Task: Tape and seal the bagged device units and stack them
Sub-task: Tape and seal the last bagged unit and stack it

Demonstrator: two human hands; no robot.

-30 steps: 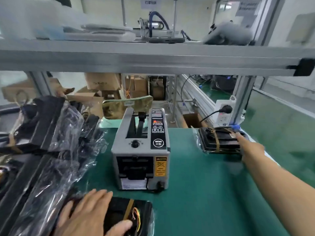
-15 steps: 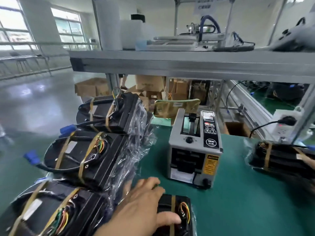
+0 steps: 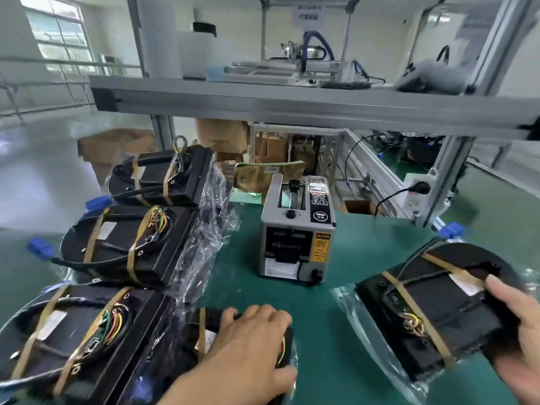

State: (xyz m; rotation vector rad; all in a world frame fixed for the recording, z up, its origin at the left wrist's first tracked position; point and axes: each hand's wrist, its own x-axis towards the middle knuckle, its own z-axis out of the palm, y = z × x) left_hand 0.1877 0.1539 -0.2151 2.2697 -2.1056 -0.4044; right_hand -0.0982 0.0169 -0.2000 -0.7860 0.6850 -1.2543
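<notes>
At the table's (image 3: 336,331) near edge the left hand (image 3: 248,352) lies flat, fingers spread, on a bagged unit (image 3: 190,346), while by the near right corner the right hand (image 3: 520,325) grips a second unit (image 3: 432,302), thumb on top, tilted: seemingly the moment between taping and stacking. Next probably comes a strip from the tape dispenser (image 3: 296,244) at mid-table, or a lift onto the stacked units (image 3: 125,247) along the left edge. The left hand hides most of its unit, and whether either bag is sealed is unclear.
</notes>
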